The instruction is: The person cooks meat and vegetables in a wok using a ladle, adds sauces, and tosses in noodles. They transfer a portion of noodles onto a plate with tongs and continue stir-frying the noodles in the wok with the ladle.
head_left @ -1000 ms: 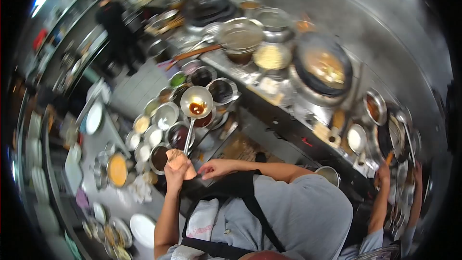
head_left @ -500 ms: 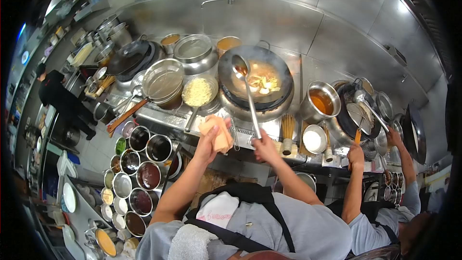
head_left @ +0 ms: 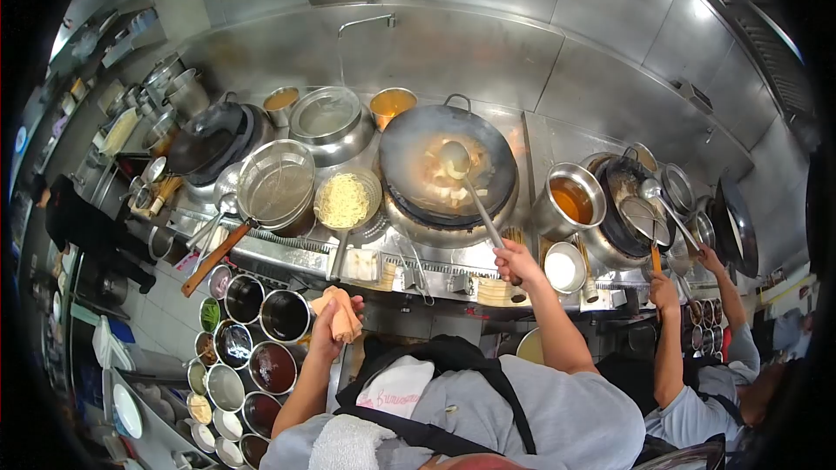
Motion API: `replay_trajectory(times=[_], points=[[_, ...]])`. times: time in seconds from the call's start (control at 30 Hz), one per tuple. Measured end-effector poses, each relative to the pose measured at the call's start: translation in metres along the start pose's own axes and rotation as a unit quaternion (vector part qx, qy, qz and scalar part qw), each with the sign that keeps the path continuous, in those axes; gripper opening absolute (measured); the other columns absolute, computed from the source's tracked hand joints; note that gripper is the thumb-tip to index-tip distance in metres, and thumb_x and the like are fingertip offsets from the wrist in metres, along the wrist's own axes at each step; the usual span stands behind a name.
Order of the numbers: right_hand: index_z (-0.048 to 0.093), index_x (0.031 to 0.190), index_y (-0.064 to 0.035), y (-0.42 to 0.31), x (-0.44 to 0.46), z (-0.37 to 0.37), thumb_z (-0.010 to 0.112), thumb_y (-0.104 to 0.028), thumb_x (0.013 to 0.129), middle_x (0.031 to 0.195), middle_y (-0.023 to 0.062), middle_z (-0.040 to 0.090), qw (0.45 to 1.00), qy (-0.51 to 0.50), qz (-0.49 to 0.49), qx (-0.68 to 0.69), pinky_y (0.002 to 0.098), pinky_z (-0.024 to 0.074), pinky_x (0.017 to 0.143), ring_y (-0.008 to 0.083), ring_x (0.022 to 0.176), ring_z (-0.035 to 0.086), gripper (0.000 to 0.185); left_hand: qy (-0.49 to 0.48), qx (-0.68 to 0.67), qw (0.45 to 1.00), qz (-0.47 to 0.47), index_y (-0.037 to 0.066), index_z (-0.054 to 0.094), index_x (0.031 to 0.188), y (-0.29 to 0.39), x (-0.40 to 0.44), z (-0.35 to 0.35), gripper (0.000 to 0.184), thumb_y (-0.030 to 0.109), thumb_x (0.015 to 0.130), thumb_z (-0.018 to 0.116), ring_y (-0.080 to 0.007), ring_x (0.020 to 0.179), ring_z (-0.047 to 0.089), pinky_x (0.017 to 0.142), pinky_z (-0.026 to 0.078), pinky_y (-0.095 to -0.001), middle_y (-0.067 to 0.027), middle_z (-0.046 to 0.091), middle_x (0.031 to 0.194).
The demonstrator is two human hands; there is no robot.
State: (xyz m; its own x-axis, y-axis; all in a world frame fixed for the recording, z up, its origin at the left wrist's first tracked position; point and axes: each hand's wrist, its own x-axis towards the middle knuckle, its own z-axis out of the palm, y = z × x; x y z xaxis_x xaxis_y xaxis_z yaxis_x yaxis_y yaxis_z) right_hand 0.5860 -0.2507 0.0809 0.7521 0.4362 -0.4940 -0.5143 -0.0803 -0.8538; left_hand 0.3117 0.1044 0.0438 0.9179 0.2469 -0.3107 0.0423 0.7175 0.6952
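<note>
A folded orange cloth [head_left: 345, 317] is gripped in my left hand [head_left: 326, 331], beside the sauce pots and below the handle of the noodle strainer. My right hand [head_left: 520, 263] is closed around the handle of a long metal ladle [head_left: 482, 208]. The ladle's bowl rests among pale food pieces in the steaming wok [head_left: 495, 157]. Left of the wok, a strainer of yellow noodles [head_left: 343, 200] sits on the stove.
Sauce pots [head_left: 273, 367] stand at the lower left. A wire strainer [head_left: 277, 183] and a pot of orange liquid [head_left: 571, 199] flank the wok area. At right, a co-worker's hands [head_left: 664, 292] hold tools over another wok. Another person [head_left: 93, 226] stands far left.
The ladle's bowl has gone from holding dark sauce above the wok to lying in the food. My left hand with the cloth has moved down and left. The view has shifted.
</note>
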Motion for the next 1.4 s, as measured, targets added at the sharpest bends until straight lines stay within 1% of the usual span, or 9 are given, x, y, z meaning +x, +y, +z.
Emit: replay_trajectory(times=[0.2, 0.33, 0.4, 0.53, 0.77, 1.03, 1.13, 1.2, 1.4], points=[[0.051, 0.095, -0.0108, -0.001, 0.056, 0.027, 0.054, -0.010, 0.093, 0.061, -0.0030, 0.047, 0.982, 0.117, -0.110, -0.095, 0.0236, 0.0364, 0.036, 0.0065, 0.043, 0.044, 0.004, -0.066, 0.016, 0.998, -0.005, -0.001, 0.045, 0.131, 0.043, 0.006, -0.008, 0.059, 0.044, 0.094, 0.051, -0.0318, 0.114, 0.057, 0.097, 0.046, -0.0443, -0.0211, 0.058, 0.124], [0.052, 0.109, -0.0091, 0.003, 0.074, 0.048, 0.058, -0.011, 0.091, 0.061, -0.0017, 0.047, 0.989, 0.126, -0.052, -0.055, 0.0257, 0.0359, 0.035, 0.0078, 0.042, 0.044, 0.019, -0.092, 0.029, 0.995, -0.023, -0.002, 0.045, 0.130, 0.063, -0.003, -0.022, 0.062, 0.045, 0.091, 0.055, -0.0328, 0.113, 0.057, 0.097, 0.046, -0.0445, -0.0211, 0.058, 0.122], [0.053, 0.117, -0.0093, -0.010, 0.042, 0.063, 0.059, -0.011, 0.090, 0.061, -0.0017, 0.048, 0.998, 0.038, -0.011, -0.045, 0.0252, 0.0354, 0.035, 0.0076, 0.042, 0.044, 0.028, -0.119, -0.017, 0.992, -0.047, -0.002, 0.046, 0.129, 0.069, 0.005, -0.043, 0.061, 0.044, 0.090, 0.056, -0.0328, 0.111, 0.058, 0.097, 0.046, -0.0446, -0.0208, 0.058, 0.121], [0.039, 0.144, -0.0128, -0.010, -0.030, 0.093, 0.060, -0.013, 0.091, 0.060, -0.0036, 0.046, 0.972, 0.082, -0.039, -0.217, 0.0243, 0.0342, 0.035, 0.0064, 0.041, 0.042, 0.057, -0.133, -0.057, 0.986, -0.083, -0.001, 0.048, 0.128, 0.080, 0.019, -0.062, 0.059, 0.044, 0.090, 0.057, -0.0324, 0.111, 0.058, 0.097, 0.047, -0.0449, -0.0205, 0.059, 0.120], [0.034, 0.147, -0.0090, 0.015, -0.066, 0.108, 0.057, -0.010, 0.092, 0.058, -0.0048, 0.043, 0.950, 0.164, -0.028, -0.264, 0.0243, 0.0335, 0.035, 0.0056, 0.041, 0.040, 0.059, -0.127, -0.050, 0.987, -0.081, -0.001, 0.048, 0.127, 0.095, 0.059, -0.064, 0.054, 0.037, 0.089, 0.059, -0.0310, 0.107, 0.060, 0.092, 0.051, -0.0424, -0.0202, 0.061, 0.116], [0.035, 0.148, -0.0121, -0.022, -0.135, 0.043, 0.056, -0.004, 0.091, 0.060, -0.0055, 0.043, 0.979, 0.066, 0.009, -0.190, 0.0216, 0.0322, 0.037, 0.0038, 0.044, 0.040, 0.061, -0.150, 0.027, 0.987, -0.056, -0.008, 0.052, 0.122, 0.096, 0.042, -0.042, 0.063, 0.043, 0.086, 0.061, -0.0306, 0.107, 0.060, 0.096, 0.048, -0.0419, -0.0208, 0.061, 0.115], [0.037, 0.147, -0.0116, -0.008, -0.104, 0.014, 0.058, -0.006, 0.090, 0.062, -0.0041, 0.047, 0.968, 0.008, -0.004, -0.249, 0.0233, 0.0336, 0.038, 0.0047, 0.045, 0.042, 0.061, -0.143, 0.018, 0.987, -0.065, -0.009, 0.051, 0.123, 0.084, 0.039, -0.026, 0.066, 0.043, 0.085, 0.062, -0.0307, 0.107, 0.060, 0.097, 0.047, -0.0416, -0.0219, 0.061, 0.115], [0.040, 0.145, -0.0087, 0.013, -0.067, -0.003, 0.059, -0.011, 0.089, 0.062, -0.0016, 0.051, 0.917, 0.088, -0.084, -0.381, 0.0257, 0.0361, 0.039, 0.0071, 0.045, 0.044, 0.059, -0.137, 0.044, 0.988, -0.063, -0.009, 0.051, 0.123, 0.087, 0.027, 0.004, 0.066, 0.043, 0.084, 0.063, -0.0307, 0.107, 0.060, 0.096, 0.048, -0.0410, -0.0225, 0.060, 0.116], [0.035, 0.145, -0.0026, 0.032, 0.006, 0.008, 0.058, -0.012, 0.089, 0.060, 0.0037, 0.053, 0.954, 0.203, -0.137, -0.172, 0.0310, 0.0400, 0.042, 0.0125, 0.045, 0.048, 0.061, -0.134, 0.102, 0.985, -0.027, -0.009, 0.050, 0.123, 0.066, 0.005, 0.044, 0.067, 0.044, 0.083, 0.062, -0.0309, 0.106, 0.061, 0.096, 0.047, -0.0399, -0.0225, 0.060, 0.117]])
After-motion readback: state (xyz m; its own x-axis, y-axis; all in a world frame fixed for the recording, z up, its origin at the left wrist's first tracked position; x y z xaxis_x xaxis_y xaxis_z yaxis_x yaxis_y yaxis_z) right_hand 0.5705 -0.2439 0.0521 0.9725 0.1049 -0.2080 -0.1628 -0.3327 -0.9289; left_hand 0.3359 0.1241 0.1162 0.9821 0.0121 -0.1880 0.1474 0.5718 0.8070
